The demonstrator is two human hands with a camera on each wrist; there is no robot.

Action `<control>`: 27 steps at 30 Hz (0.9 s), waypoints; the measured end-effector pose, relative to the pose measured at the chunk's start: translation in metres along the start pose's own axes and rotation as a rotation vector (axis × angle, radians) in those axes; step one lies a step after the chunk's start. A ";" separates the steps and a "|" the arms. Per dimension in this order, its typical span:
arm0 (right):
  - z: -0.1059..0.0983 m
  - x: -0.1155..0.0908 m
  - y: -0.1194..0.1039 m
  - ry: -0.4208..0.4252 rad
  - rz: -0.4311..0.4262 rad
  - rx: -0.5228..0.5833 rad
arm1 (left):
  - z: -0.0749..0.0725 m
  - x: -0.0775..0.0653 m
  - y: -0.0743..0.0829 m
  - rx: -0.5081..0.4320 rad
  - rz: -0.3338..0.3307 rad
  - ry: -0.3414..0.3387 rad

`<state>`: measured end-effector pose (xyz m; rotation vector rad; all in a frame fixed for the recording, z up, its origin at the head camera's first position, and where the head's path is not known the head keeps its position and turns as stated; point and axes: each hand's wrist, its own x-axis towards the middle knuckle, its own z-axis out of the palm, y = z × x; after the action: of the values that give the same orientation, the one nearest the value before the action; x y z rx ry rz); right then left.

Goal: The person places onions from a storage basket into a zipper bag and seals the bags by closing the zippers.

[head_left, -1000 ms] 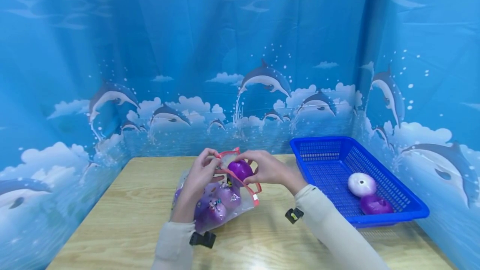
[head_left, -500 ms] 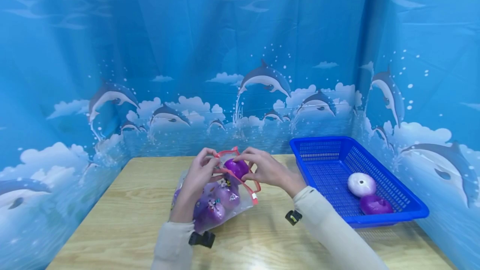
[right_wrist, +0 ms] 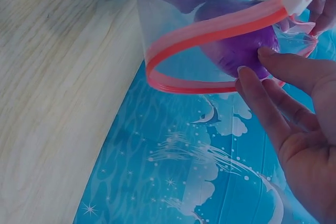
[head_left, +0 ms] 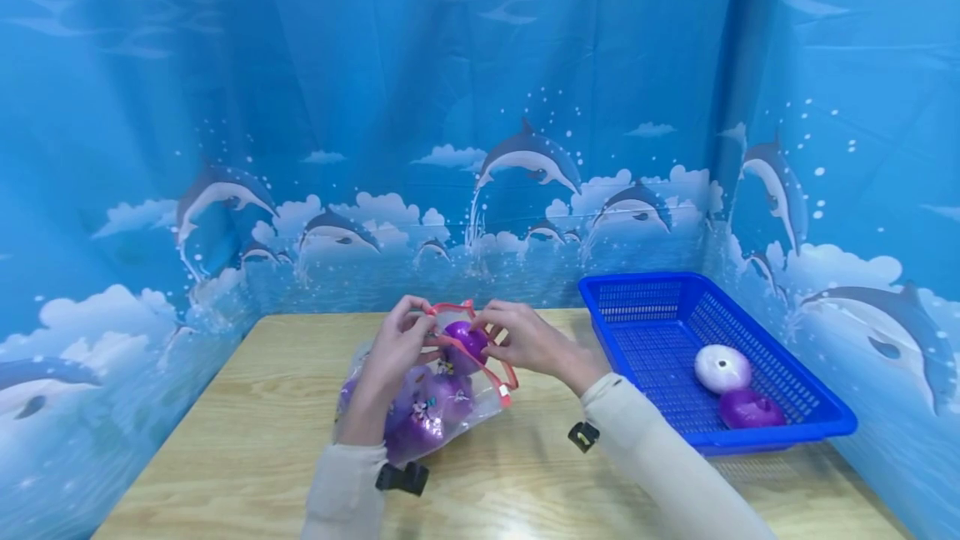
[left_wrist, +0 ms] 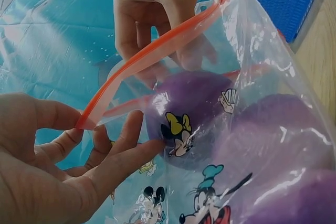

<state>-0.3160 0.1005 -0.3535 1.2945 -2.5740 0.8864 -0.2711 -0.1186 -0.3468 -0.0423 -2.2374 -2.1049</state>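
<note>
Red zip rim (right_wrist: 223, 29) being held wide

The cartoon-printed zip bag (head_left: 427, 408) is being pinched at its edge by the left hand (head_left: 393, 348). Just inside the mouth, the purple onion (right_wrist: 236, 51) is being touched by the right hand (head_left: 528, 340); whether gripped cannot be told. Ideally, the rim is being spread taut, clear of the onion.

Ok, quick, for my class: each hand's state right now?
Left hand: closed, pinching the bag rim.
Right hand: fingers at the onion; gripping or just touching, can't tell.
</note>
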 end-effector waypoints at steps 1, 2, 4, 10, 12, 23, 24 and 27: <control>0.000 0.000 0.000 -0.001 0.002 0.000 | 0.000 0.000 0.000 -0.001 -0.001 0.000; 0.001 0.000 0.000 0.001 -0.001 -0.004 | 0.000 0.000 0.000 -0.001 -0.003 0.002; 0.002 0.000 -0.001 0.005 -0.007 -0.014 | 0.000 -0.001 0.001 0.000 -0.006 0.004; 0.004 0.003 -0.001 0.008 -0.039 -0.035 | 0.000 -0.001 0.002 0.010 -0.011 0.007; 0.005 0.003 -0.001 -0.010 -0.038 -0.023 | 0.000 -0.001 0.002 0.011 -0.015 0.005; 0.006 0.003 -0.002 -0.173 -0.036 0.164 | -0.003 0.000 0.000 0.010 -0.001 0.006; 0.006 0.004 -0.002 -0.188 -0.039 0.195 | -0.003 0.000 0.000 0.009 0.000 0.003; 0.008 0.005 -0.002 -0.215 -0.035 0.264 | -0.002 0.000 0.000 0.007 0.006 -0.004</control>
<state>-0.3165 0.0923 -0.3576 1.5795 -2.6503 1.1734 -0.2712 -0.1209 -0.3468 -0.0538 -2.2437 -2.0961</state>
